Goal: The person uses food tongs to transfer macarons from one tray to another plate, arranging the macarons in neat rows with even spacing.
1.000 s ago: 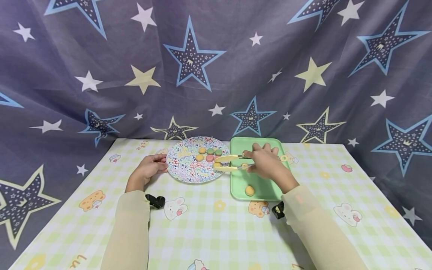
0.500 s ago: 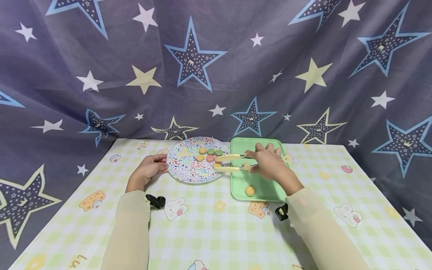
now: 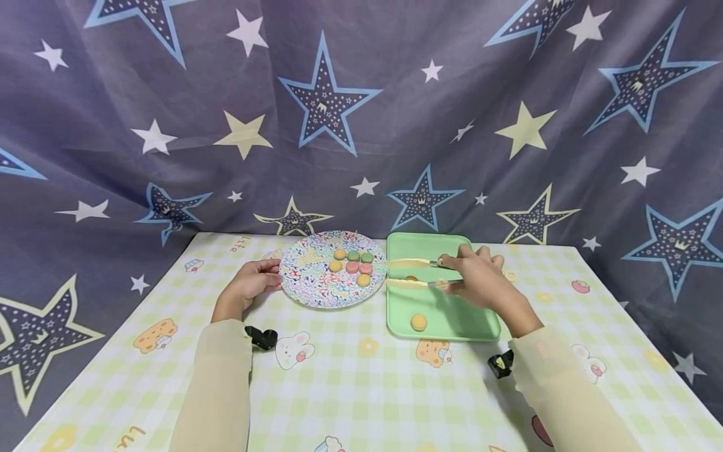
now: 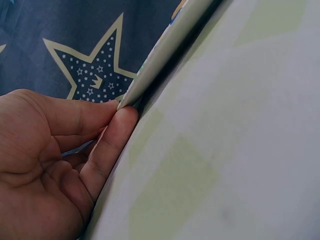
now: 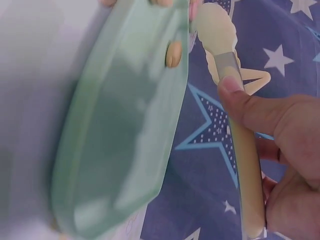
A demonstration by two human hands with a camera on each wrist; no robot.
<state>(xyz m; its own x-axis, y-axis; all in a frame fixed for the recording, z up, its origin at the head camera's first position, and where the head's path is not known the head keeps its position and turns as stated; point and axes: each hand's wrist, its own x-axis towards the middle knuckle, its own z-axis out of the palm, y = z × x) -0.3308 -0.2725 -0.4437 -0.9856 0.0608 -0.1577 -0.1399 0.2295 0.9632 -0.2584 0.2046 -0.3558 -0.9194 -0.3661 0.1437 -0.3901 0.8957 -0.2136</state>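
Note:
My left hand [image 3: 250, 281] pinches the left rim of a round, colour-speckled plate [image 3: 305, 285], thumb above and finger below in the left wrist view. On the plate's right half sit several small macarons: yellow ones such as the front macaron [image 3: 363, 280], two green, two pink. With my right hand [image 3: 480, 276] I grip cream-tipped tongs [image 5: 240, 150] above a green tray [image 3: 452, 320]. The tongs' arms are spread, and a yellow macaron [image 5: 173, 54] on the tray shows between them in the head view. A second yellow macaron [image 3: 418, 322] lies near the tray's front edge.
Plate and tray stand side by side at the back of a table with a green checked cloth [image 3: 339, 389]. Directly behind them hangs a dark star-patterned curtain [image 3: 361, 113].
My right hand has drawn the tongs rightward from the plate to above the tray. The plate's front yellow macaron, earlier at the tongs' tips, now lies apart from them. My left hand stays put.

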